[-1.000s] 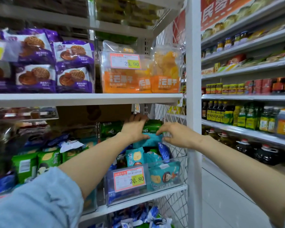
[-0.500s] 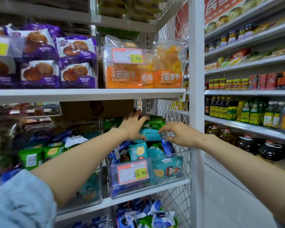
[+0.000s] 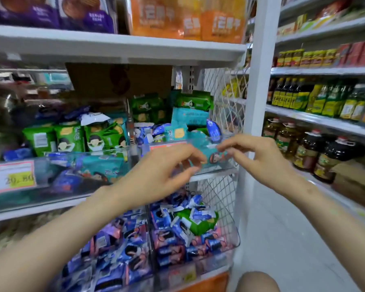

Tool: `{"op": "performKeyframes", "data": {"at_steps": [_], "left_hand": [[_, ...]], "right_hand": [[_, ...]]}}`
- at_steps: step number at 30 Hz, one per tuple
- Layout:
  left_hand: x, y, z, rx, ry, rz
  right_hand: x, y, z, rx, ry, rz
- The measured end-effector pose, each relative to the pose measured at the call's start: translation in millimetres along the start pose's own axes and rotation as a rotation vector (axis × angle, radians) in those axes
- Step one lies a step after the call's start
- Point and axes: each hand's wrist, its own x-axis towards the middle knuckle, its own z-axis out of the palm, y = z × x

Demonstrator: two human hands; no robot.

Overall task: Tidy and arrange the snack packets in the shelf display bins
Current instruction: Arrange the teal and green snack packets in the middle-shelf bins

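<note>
Step in hand, as I judge it: straightening packets at the front of the clear bin [image 3: 219, 168] in the centre of the frame. My left hand [image 3: 156, 175] and right hand [image 3: 259, 157] meet in front of its wall. Both sets of fingers are narrowed to a pinch near a teal packet [image 3: 214, 158] seen at the bin's front. Motion blur prevents confirming whether either pinch actually grips the packet or only touches the bin wall; I cannot tell.

More teal and green packets [image 3: 191, 102] stand stacked at the bin's rear, upper centre. A lower bin [image 3: 230, 253], bottom centre, holds loose blue packets.

Next move, in my estimate: secure the grip, then seat the packet upright, face forward.

Change from the earlier frame: both hands were then up at the rear stack; they have come down to the front edge, and the view has tilted downward.
</note>
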Motion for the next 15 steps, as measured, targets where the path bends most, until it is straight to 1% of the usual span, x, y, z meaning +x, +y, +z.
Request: {"op": "performKeyframes", "data": {"at_steps": [3, 6, 10, 13, 15], "left_hand": [[-25.2, -1.8, 36.5, -0.022, -0.076, -0.083], [-38.7, -20.7, 73.0, -0.110, -0.136, -0.255], [-49.8, -55.0, 109.0, -0.191, -0.144, -0.442], [-52.3, -72.5, 133.3, -0.231, -0.128, -0.525], [-51.7, -83.3, 154.5, -0.221, -0.160, -0.554]], "right_hand": [[-36.2, 3.4, 24.5, 0.234, 0.028, 0.175], [-62.7, 18.2, 53.7, 0.376, 0.066, 0.334], [-87.3, 43.8, 90.5, 0.438, 0.095, 0.492], [-99.6, 62.4, 113.2, 0.462, 0.142, 0.577], [-109.4, 71.9, 126.5, 0.486, 0.191, 0.623]]}}
